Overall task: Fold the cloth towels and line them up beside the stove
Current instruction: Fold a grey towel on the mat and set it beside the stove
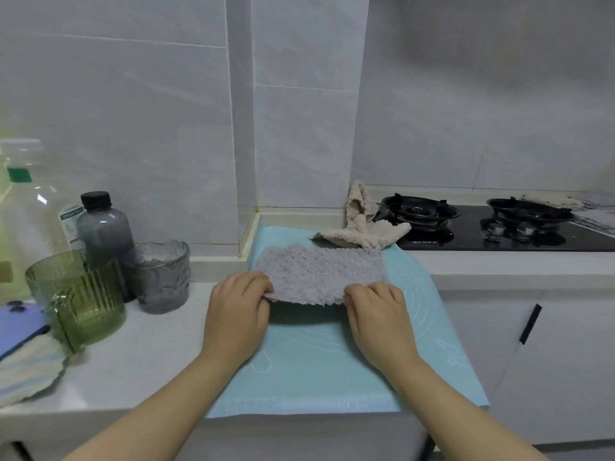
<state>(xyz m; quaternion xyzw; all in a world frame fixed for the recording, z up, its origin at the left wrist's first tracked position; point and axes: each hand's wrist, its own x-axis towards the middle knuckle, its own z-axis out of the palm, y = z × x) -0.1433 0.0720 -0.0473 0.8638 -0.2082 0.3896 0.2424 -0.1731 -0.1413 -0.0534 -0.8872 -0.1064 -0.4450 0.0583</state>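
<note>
Across the surface [149,361] the teal mat [316,367] reaches the front edge, the stove [499,234] at its back right. Mid-mat lies the grey towel [319,271] — our left grip [238,307] and right grip [377,314] pinch its near edge, the fold seemingly just begun. The beige towel [362,232] sits crumpled against the stove — nothing lined up yet. A green glass [80,294] crowds the left.

Fingers [257,283] of the left hand [238,309] and right hand [379,316] partly disappear under the grey towel [319,272], while the frame's left edge crops a plastic bottle [23,207], purple phone [16,327] and striped cloth [26,371].
</note>
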